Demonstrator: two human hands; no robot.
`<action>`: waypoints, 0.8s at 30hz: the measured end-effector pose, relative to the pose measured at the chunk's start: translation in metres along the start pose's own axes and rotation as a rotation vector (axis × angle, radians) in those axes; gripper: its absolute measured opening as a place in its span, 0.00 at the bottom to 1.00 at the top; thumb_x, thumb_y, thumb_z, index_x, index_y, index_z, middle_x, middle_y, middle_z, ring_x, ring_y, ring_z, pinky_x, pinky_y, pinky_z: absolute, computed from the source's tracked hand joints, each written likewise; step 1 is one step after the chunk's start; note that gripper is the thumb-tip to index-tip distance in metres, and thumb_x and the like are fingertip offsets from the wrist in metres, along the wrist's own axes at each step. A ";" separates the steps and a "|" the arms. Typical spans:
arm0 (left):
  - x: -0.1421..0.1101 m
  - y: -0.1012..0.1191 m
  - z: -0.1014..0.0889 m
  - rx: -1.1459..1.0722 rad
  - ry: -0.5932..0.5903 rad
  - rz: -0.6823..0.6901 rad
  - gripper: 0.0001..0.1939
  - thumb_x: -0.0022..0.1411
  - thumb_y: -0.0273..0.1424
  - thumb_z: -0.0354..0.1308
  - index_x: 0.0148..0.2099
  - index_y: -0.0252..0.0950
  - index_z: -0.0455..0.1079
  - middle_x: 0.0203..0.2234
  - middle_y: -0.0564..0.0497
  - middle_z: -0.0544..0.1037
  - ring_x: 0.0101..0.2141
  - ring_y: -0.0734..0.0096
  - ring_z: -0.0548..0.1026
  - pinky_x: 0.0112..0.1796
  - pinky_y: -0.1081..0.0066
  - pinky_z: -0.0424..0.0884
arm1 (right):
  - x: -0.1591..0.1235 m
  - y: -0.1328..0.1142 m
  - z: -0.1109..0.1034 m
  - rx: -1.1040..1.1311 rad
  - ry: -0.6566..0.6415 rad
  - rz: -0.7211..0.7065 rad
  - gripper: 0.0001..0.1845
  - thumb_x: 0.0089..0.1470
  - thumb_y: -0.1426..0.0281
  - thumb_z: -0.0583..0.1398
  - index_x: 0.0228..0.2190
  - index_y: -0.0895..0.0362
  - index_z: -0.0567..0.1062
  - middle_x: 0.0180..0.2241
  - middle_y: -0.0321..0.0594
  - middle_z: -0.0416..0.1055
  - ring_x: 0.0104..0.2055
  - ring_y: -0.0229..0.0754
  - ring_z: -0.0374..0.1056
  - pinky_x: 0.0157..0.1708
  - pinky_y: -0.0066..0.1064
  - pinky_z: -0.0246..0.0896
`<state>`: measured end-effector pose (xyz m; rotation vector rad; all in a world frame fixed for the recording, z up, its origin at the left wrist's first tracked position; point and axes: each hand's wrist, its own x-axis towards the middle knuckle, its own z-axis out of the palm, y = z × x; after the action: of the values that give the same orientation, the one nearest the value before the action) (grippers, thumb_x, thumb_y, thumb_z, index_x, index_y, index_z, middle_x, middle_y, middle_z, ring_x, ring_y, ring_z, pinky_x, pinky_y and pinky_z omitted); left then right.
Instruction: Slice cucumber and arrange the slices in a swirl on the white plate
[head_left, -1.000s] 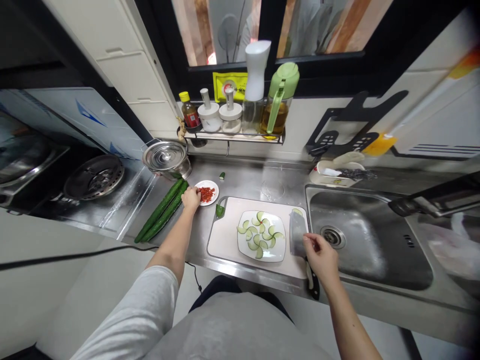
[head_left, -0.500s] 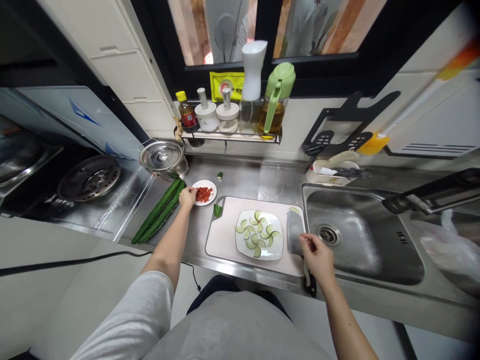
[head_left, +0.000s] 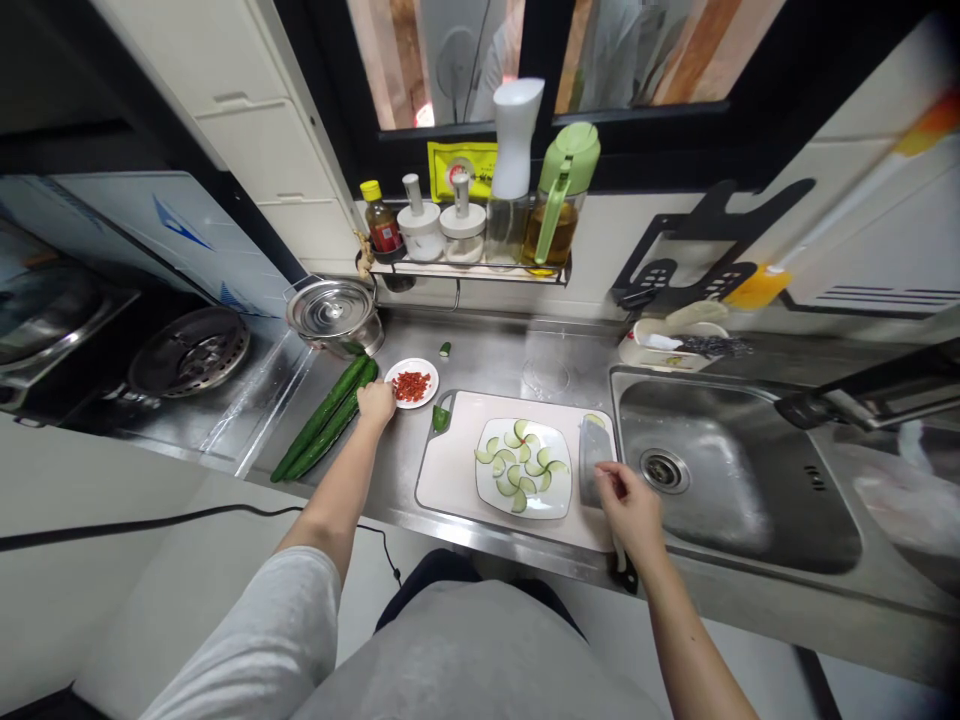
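Note:
My left hand is closed at the left rim of a small white plate bearing chopped red pieces. Whatever its fingertips hold is hidden. Curled with thumb and fingertips together, my right hand hovers over a cleaver; anything in the pinch is too small to make out. The cleaver lies at the right end of a pale cutting board. Left of it, a squarish white plate carries thin cucumber slices fanned into pinwheels, with a red bit on the upper one.
Two whole cucumbers lie left of my left hand, before a lidded steel pot. Cucumber ends rest near the board's left corner and behind it. A sink is at right; a seasoning rack hangs behind.
The view has shifted slightly. My left hand has drawn back a little toward the small plate's rim. My right hand has edged left over the cleaver.

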<state>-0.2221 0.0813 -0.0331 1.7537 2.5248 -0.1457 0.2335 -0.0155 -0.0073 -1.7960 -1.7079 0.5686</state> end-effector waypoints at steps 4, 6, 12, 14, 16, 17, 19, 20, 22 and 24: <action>-0.002 -0.004 0.002 -0.065 -0.016 -0.045 0.15 0.62 0.32 0.48 0.45 0.38 0.74 0.43 0.40 0.74 0.44 0.57 0.73 0.43 0.63 0.66 | -0.002 0.000 -0.002 0.003 0.003 -0.001 0.24 0.52 0.51 0.51 0.31 0.57 0.75 0.20 0.38 0.68 0.23 0.40 0.62 0.26 0.30 0.55; -0.002 -0.006 0.003 -0.131 -0.039 -0.041 0.15 0.61 0.34 0.50 0.46 0.41 0.74 0.43 0.43 0.74 0.43 0.60 0.74 0.42 0.66 0.67 | -0.003 0.001 -0.002 0.003 0.005 0.000 0.25 0.52 0.50 0.51 0.31 0.57 0.75 0.20 0.38 0.68 0.22 0.40 0.62 0.26 0.30 0.55; -0.002 -0.005 0.005 -0.164 -0.063 -0.040 0.11 0.59 0.33 0.52 0.41 0.40 0.75 0.43 0.44 0.74 0.44 0.58 0.74 0.43 0.65 0.67 | -0.004 0.000 -0.001 -0.004 -0.005 -0.001 0.25 0.52 0.50 0.51 0.31 0.57 0.75 0.20 0.38 0.68 0.23 0.41 0.62 0.26 0.31 0.56; -0.002 -0.004 0.004 -0.202 -0.064 -0.060 0.11 0.59 0.32 0.52 0.39 0.39 0.75 0.43 0.43 0.74 0.44 0.59 0.74 0.43 0.66 0.68 | -0.004 0.000 0.000 -0.001 -0.007 0.005 0.25 0.52 0.50 0.51 0.32 0.57 0.75 0.20 0.38 0.69 0.23 0.41 0.63 0.26 0.31 0.56; -0.003 -0.004 0.001 -0.280 -0.048 -0.105 0.09 0.58 0.31 0.53 0.38 0.38 0.74 0.42 0.43 0.74 0.44 0.59 0.74 0.43 0.66 0.67 | -0.005 -0.001 0.001 0.010 -0.009 0.004 0.25 0.52 0.50 0.51 0.32 0.57 0.75 0.20 0.38 0.69 0.23 0.41 0.63 0.26 0.31 0.56; -0.003 -0.004 0.000 -0.349 -0.032 -0.136 0.09 0.58 0.31 0.53 0.37 0.38 0.74 0.41 0.43 0.75 0.44 0.60 0.74 0.43 0.67 0.67 | -0.006 -0.001 0.001 0.016 -0.008 0.001 0.24 0.52 0.50 0.51 0.32 0.57 0.75 0.20 0.38 0.69 0.23 0.41 0.63 0.26 0.31 0.56; -0.005 -0.003 -0.004 -0.594 0.000 -0.215 0.07 0.56 0.31 0.55 0.36 0.37 0.73 0.39 0.44 0.76 0.43 0.61 0.74 0.42 0.68 0.68 | -0.007 -0.001 0.001 0.026 0.000 -0.001 0.24 0.52 0.50 0.51 0.32 0.57 0.75 0.20 0.38 0.69 0.23 0.41 0.63 0.26 0.30 0.56; -0.006 -0.001 -0.006 -0.734 0.008 -0.248 0.07 0.56 0.32 0.56 0.37 0.36 0.72 0.38 0.45 0.77 0.42 0.63 0.74 0.41 0.69 0.68 | -0.008 -0.001 0.001 0.031 0.005 0.003 0.24 0.52 0.51 0.52 0.32 0.57 0.75 0.20 0.38 0.69 0.23 0.40 0.63 0.26 0.30 0.56; -0.009 0.006 -0.011 -0.956 -0.008 -0.273 0.09 0.57 0.33 0.55 0.39 0.35 0.71 0.36 0.47 0.78 0.40 0.67 0.75 0.37 0.72 0.69 | -0.008 -0.002 0.002 0.045 0.012 0.020 0.24 0.52 0.51 0.52 0.32 0.57 0.75 0.20 0.37 0.69 0.23 0.40 0.62 0.26 0.30 0.56; -0.015 0.017 -0.016 -1.123 -0.066 -0.238 0.11 0.59 0.35 0.54 0.42 0.34 0.69 0.36 0.47 0.78 0.36 0.71 0.76 0.33 0.74 0.69 | -0.007 -0.005 0.003 0.068 0.009 0.033 0.23 0.52 0.52 0.53 0.31 0.57 0.75 0.20 0.37 0.68 0.23 0.40 0.62 0.26 0.30 0.56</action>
<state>-0.2004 0.0749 -0.0161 0.9509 2.0112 0.9697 0.2270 -0.0216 -0.0067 -1.7792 -1.6354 0.6244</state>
